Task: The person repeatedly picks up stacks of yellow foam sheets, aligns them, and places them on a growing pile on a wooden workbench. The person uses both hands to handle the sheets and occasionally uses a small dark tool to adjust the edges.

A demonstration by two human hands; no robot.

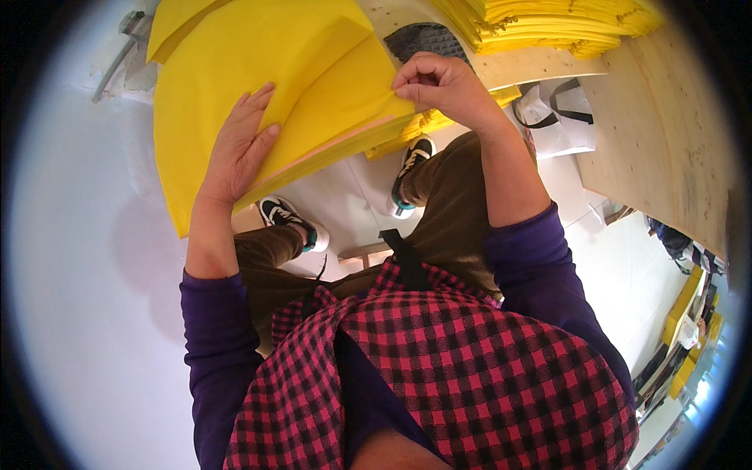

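Fingers extended and thumb held apart, a person's left hand (pixel 239 153) lies palm down on a broad yellow sheet (pixel 200 117), gripping nothing. The sheet tops a layered pile directly in front of the person, a long crease crossing its face and a pale pink edge (pixel 337 149) showing along the near side. Past that side, black-and-white sneakers (pixel 284 215) rest on the light floor (pixel 345 188), with brown trousers (pixel 450 184) and a red-and-black checked garment (pixel 478 345) nearer the camera. Dark grey textured cloth (pixel 427 41) lies just beyond the sheet's right edge, which the right hand (pixel 446 90) pinches between thumb and forefinger. Farther right, stacked yellow pieces (pixel 548 23) sit on a pale wooden surface (pixel 525 70); a white bag with black handles (pixel 560 125) shows past its near edge, beside a large wooden panel (pixel 666 133) at far right.
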